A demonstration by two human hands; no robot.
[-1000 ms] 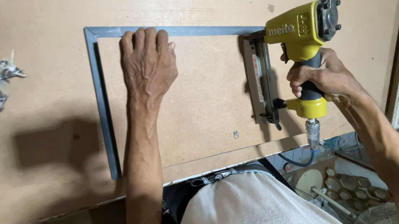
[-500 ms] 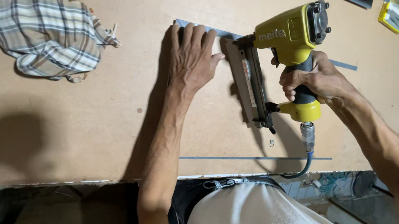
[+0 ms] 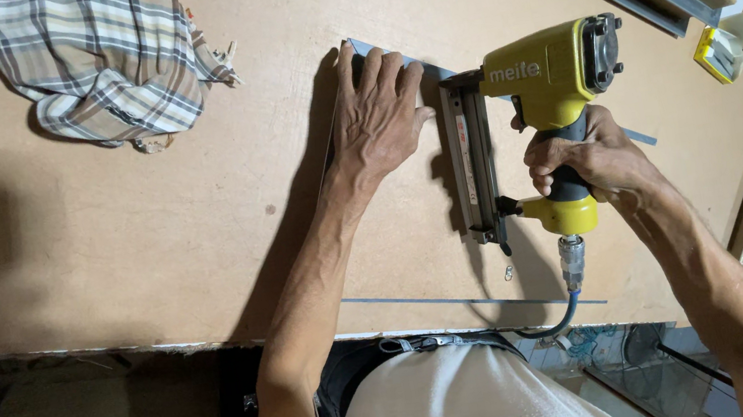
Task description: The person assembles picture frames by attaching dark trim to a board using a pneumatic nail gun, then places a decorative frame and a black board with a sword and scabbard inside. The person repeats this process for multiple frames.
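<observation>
Nailing a backing board into a grey frame on the desk

The left hand [image 3: 381, 116] lies flat, fingers spread, on the board [image 3: 396, 234]; the right hand [image 3: 586, 165] is closed around the yellow nail gun [image 3: 536, 110], standing mid-board. The fastening looks partway done; no fasteners are discernible. A plaid cloth [image 3: 100, 58] lies at the far-left corner.

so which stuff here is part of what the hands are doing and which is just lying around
In use:
- yellow pneumatic nail gun, gripped by right hand
- thin grey frame and brown backing board, under left hand

Lying about:
- crumpled plaid cloth
- small yellow box
</observation>
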